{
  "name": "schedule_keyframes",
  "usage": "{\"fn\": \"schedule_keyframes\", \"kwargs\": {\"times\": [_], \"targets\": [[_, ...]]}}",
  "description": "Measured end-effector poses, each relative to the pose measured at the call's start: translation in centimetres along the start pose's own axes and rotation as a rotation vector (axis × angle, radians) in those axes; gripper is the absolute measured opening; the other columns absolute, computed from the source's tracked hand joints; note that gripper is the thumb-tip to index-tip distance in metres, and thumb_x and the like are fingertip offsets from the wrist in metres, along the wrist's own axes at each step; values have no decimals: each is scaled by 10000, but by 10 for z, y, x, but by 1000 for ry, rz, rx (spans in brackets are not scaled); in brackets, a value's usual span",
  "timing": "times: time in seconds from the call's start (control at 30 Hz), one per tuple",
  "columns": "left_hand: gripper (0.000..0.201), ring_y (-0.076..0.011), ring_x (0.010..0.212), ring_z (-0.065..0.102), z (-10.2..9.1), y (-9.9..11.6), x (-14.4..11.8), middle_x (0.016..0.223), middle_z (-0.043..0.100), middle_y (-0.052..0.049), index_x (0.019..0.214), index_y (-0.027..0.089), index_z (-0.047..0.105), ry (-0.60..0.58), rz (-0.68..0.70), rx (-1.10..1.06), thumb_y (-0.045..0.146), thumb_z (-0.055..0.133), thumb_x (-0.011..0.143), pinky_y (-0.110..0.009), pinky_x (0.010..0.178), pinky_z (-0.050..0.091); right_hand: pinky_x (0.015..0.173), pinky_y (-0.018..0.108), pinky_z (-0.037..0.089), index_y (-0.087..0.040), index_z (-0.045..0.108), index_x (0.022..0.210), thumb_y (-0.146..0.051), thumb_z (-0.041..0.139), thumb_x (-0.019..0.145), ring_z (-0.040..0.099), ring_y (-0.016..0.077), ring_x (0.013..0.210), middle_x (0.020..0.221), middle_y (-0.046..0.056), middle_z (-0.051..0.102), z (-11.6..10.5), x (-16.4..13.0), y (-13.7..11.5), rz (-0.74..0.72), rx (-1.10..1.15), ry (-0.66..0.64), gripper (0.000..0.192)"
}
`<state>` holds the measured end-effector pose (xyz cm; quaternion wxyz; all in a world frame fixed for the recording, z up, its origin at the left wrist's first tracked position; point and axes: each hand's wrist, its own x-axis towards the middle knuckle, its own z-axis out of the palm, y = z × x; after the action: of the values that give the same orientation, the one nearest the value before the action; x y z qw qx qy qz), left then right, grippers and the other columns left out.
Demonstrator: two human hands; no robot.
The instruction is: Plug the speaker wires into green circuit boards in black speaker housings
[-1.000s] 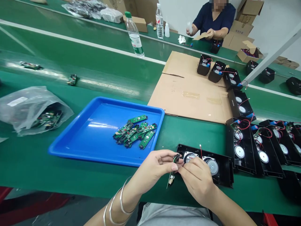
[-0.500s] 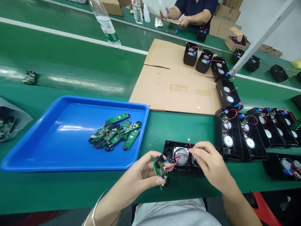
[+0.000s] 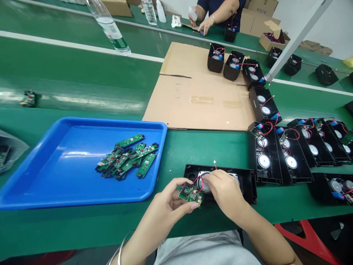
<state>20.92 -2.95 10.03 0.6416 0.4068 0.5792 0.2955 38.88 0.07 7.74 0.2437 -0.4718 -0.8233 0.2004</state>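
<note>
My left hand (image 3: 172,200) grips a green circuit board (image 3: 191,195) by its edges between thumb and fingers, its component face turned up. Red and black wires (image 3: 200,181) loop from the board toward my right hand (image 3: 224,189), whose fingers are pinched on them, the tips partly hidden. Beneath both hands lies an open black speaker housing (image 3: 248,184) with two round speakers, one of them (image 3: 204,187) partly covered by my right fingers. A thin red lead with a white plug (image 3: 215,162) sticks up behind my right hand.
A blue tray (image 3: 63,184) at left holds several circuit boards (image 3: 129,158). Flat cardboard (image 3: 179,106) lies ahead. Several black speaker housings (image 3: 266,154) line the right side. A plastic bottle (image 3: 110,31) stands far left. Across the bench, a person's hands (image 3: 205,25) are at work.
My right hand has moved left across the housing, toward the circuit board, uncovering the housing's right part. The board in my left hand has tilted flatter. The co-worker's hand has lowered to the bench.
</note>
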Motion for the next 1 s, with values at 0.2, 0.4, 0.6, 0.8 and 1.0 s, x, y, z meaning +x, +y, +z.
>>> {"fn": "schedule_keyframes", "kwargs": {"times": [0.2, 0.4, 0.6, 0.8, 1.0], "targets": [[476, -207, 732, 713, 18, -7, 2, 689, 714, 8, 1199, 184, 522, 44, 74, -26, 373, 584, 767, -338, 732, 601, 537, 196, 431, -189, 615, 793, -146, 543, 864, 550, 108, 601, 706, -12, 592, -27, -19, 12, 227, 371, 4, 111], [316, -182, 691, 724, 34, -5, 8, 801, 750, 1, 1072, 210, 584, 205, 209, 108, 302, 591, 769, -266, 680, 605, 552, 229, 394, -171, 547, 777, -210, 400, 947, 504, 119, 601, 694, 10, 544, -14, -28, 3, 96, 220, 24, 229], [285, -157, 641, 723, 37, -9, 7, 770, 757, 15, 1048, 207, 583, 240, 299, 118, 255, 616, 769, -206, 612, 599, 535, 236, 376, -158, 537, 745, -234, 341, 979, 486, 122, 579, 659, 17, 540, -6, -27, 1, -12, 80, 105, 315], [229, -117, 647, 718, 40, -12, 6, 797, 751, 44, 1018, 233, 597, 239, 453, 150, 177, 582, 796, -160, 613, 588, 563, 262, 399, -142, 559, 782, -202, 350, 979, 505, 141, 599, 678, 33, 575, -5, -26, 3, -87, 2, 124, 293], [261, -89, 640, 712, 37, -9, 6, 866, 745, 61, 1024, 264, 607, 180, 500, 130, 122, 560, 811, -118, 577, 576, 611, 269, 471, -108, 555, 1039, -278, 325, 993, 572, 158, 678, 775, 59, 618, -10, -23, 9, -73, 75, 73, 290]]}}
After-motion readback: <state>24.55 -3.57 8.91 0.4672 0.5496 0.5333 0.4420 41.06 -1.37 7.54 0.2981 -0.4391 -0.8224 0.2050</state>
